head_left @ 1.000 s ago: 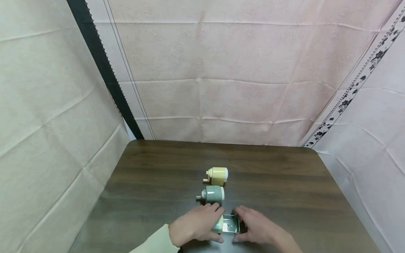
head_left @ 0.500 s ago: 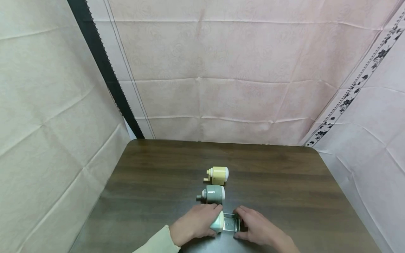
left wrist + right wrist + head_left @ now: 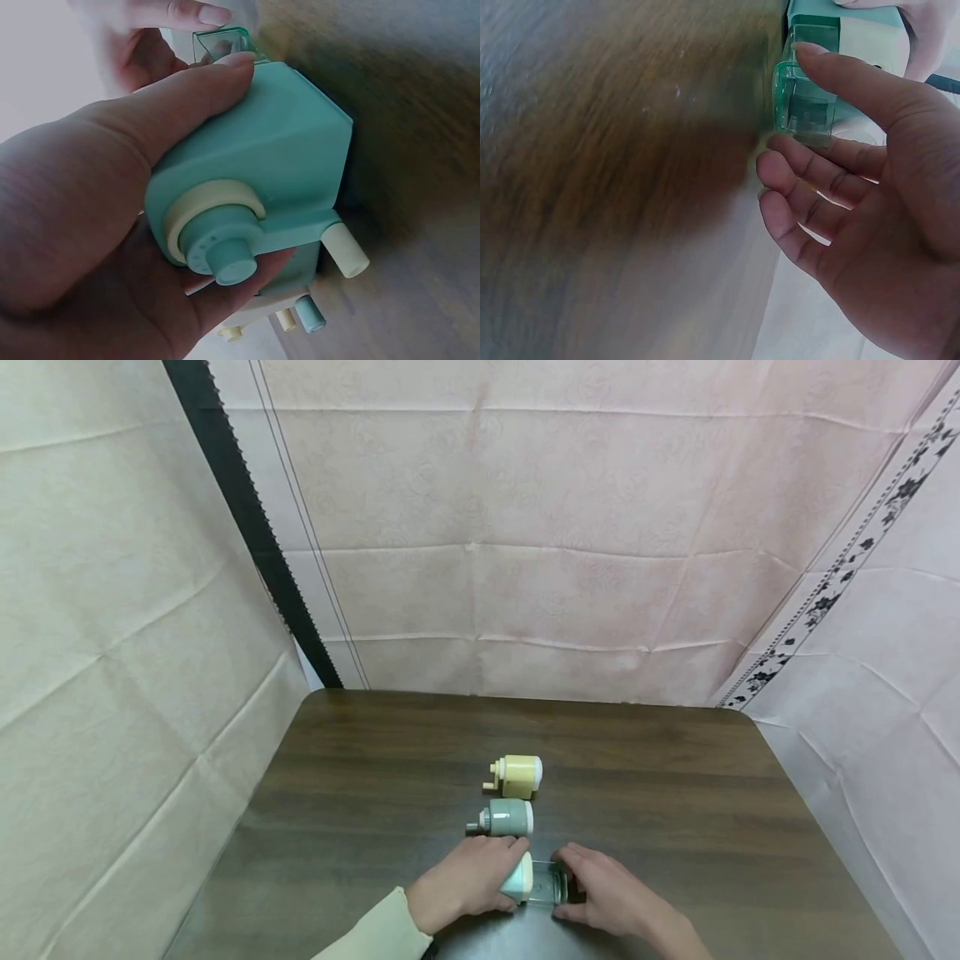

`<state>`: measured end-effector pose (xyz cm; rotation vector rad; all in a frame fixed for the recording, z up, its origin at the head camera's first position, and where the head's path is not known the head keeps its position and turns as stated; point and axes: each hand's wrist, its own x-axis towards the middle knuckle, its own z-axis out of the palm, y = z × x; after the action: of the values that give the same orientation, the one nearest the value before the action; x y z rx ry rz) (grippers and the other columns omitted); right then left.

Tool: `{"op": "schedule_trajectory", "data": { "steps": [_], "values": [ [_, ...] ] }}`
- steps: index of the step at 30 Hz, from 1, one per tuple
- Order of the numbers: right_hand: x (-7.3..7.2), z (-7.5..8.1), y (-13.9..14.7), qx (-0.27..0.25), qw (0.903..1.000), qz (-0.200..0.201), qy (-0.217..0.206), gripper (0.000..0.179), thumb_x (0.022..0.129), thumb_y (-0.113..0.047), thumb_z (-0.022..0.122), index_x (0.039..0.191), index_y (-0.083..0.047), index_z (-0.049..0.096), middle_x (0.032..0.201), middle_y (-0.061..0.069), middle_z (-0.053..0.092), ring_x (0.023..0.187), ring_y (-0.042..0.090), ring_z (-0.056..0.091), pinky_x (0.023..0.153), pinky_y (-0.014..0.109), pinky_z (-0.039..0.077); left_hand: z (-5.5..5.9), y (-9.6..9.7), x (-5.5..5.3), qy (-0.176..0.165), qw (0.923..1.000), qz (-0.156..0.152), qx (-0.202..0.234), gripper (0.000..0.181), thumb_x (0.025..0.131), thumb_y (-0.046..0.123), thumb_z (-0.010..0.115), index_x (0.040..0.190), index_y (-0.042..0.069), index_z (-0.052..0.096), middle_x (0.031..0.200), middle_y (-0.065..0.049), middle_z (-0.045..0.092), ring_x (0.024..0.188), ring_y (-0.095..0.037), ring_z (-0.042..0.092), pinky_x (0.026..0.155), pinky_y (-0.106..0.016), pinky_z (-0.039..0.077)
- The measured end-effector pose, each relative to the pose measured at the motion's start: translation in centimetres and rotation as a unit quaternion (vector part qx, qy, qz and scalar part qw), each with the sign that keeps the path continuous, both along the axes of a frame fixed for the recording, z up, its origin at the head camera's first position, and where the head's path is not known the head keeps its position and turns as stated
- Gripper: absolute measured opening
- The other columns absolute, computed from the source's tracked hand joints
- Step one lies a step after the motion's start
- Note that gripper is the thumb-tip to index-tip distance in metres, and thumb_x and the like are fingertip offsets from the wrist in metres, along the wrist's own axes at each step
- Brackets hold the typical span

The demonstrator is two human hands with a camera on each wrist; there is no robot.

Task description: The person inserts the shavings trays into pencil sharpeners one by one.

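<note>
My left hand [image 3: 471, 878] grips a mint-green hand-crank pencil sharpener [image 3: 262, 142], its thumb along one side and its fingers round the other. The sharpener's crank [image 3: 292, 234], with a cream knob, faces the left wrist camera. From the sharpener's right end the see-through green shavings drawer [image 3: 808, 97] sticks out. My right hand [image 3: 611, 893] holds this drawer between thumb and fingers; the thumb lies on one edge and the index finger on the opposite side. The other right fingers are loosely bent. The drawer's inner end is hidden in the body.
Behind the held sharpener, a grey-green crank sharpener [image 3: 512, 817] and a yellow one [image 3: 519, 777] stand in a line on the dark wooden table [image 3: 360, 777]. Pale cloth [image 3: 480, 527] hangs around the table's back and sides.
My left thumb, stretched out a second ago, has drawn in against the sharpener. Sharpener, drawer and left hand have shifted slightly upward in the head view. My right hand stays at the drawer.
</note>
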<state>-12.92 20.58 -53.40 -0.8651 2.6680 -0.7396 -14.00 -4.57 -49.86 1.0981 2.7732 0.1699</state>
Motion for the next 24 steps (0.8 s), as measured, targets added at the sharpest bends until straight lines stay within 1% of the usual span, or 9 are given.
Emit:
{"op": "schedule_trajectory", "data": {
  "steps": [7, 16, 20, 24],
  "values": [
    [0.1, 0.3, -0.4, -0.007, 0.9999, 0.008, 0.013, 0.050, 0.087, -0.041, 0.089, 0.120, -0.013, 0.065, 0.097, -0.013, 0.056, 0.081, 0.002, 0.052, 0.069, 0.026, 0.048, 0.0, 0.0, -0.1, 0.007, 1.0000, -0.006, 0.002, 0.061, 0.075, 0.046, 0.097, 0.115, 0.022, 0.058, 0.102, 0.010, 0.066, 0.088, -0.005, 0.063, 0.078, -0.026, 0.054],
    [0.1, -0.1, -0.6, -0.018, 0.9995, 0.012, 0.025, 0.050, 0.086, -0.039, 0.090, 0.121, -0.013, 0.066, 0.097, -0.013, 0.057, 0.081, 0.001, 0.051, 0.068, 0.025, 0.048, -0.1, 0.2, -0.3, -0.003, 0.9999, -0.009, -0.007, 0.061, 0.076, 0.048, 0.096, 0.117, 0.022, 0.059, 0.103, 0.010, 0.069, 0.085, -0.005, 0.063, 0.076, -0.027, 0.054],
    [-0.1, -0.3, -0.8, -0.017, 0.9996, 0.011, 0.019, 0.050, 0.087, -0.038, 0.089, 0.123, -0.013, 0.066, 0.098, -0.013, 0.057, 0.081, 0.000, 0.051, 0.069, 0.024, 0.048, -0.2, 0.2, -0.3, -0.005, 1.0000, -0.005, -0.004, 0.061, 0.075, 0.048, 0.097, 0.116, 0.022, 0.059, 0.102, 0.010, 0.069, 0.084, -0.005, 0.063, 0.076, -0.027, 0.054],
    [-0.2, -0.3, -1.1, -0.013, 0.9998, 0.010, 0.012, 0.051, 0.087, -0.037, 0.089, 0.124, -0.012, 0.066, 0.099, -0.012, 0.057, 0.081, 0.000, 0.051, 0.070, 0.024, 0.048, -0.2, 0.1, -0.3, -0.007, 0.9999, -0.008, 0.002, 0.060, 0.076, 0.047, 0.096, 0.117, 0.022, 0.059, 0.102, 0.011, 0.069, 0.084, -0.005, 0.063, 0.076, -0.027, 0.054]
  ]
}}
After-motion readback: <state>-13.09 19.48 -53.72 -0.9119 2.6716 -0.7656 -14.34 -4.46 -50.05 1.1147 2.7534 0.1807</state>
